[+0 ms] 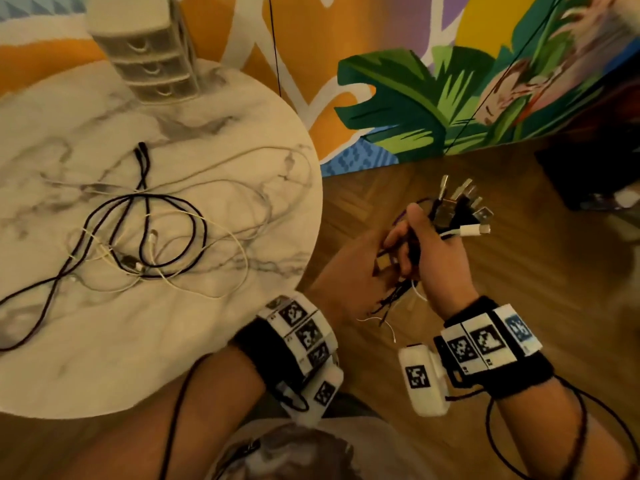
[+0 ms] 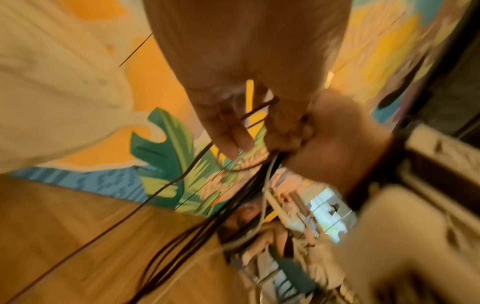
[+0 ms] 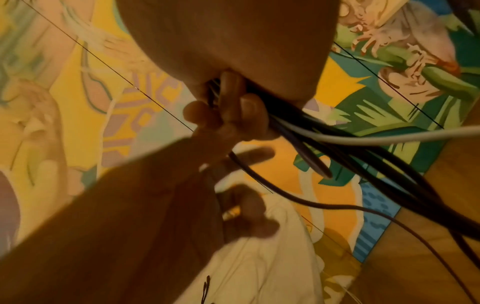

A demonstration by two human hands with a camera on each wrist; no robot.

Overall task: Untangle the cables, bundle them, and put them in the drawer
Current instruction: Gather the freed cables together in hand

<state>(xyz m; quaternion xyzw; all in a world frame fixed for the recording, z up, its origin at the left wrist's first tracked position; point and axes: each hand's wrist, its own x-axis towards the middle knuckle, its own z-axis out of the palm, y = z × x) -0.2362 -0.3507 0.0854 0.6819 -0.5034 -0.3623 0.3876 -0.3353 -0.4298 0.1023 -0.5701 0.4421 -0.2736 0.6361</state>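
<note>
My right hand (image 1: 429,237) grips a bundle of black and white cables (image 1: 460,209) over the floor, right of the table, with the USB plugs fanned out above the fist. My left hand (image 1: 388,251) sits just below it, fingers curled round the same strands. The loose cable tails (image 1: 391,303) hang down between my wrists. In the right wrist view the cables (image 3: 363,160) trail out from my right hand's fingers (image 3: 233,107). The left wrist view is blurred but shows dark strands (image 2: 207,216) running past my left hand (image 2: 233,131). More black and white cables (image 1: 145,233) lie tangled on the marble table (image 1: 104,341). A small white drawer unit (image 1: 152,53) stands at its far edge with its drawers closed.
A bright patterned rug (image 1: 415,98) covers the floor beyond the table. Wooden flooring (image 1: 519,271) lies under my hands. A dark object (image 1: 588,174) sits at the right edge. Thin black cords (image 1: 275,43) cross the rug.
</note>
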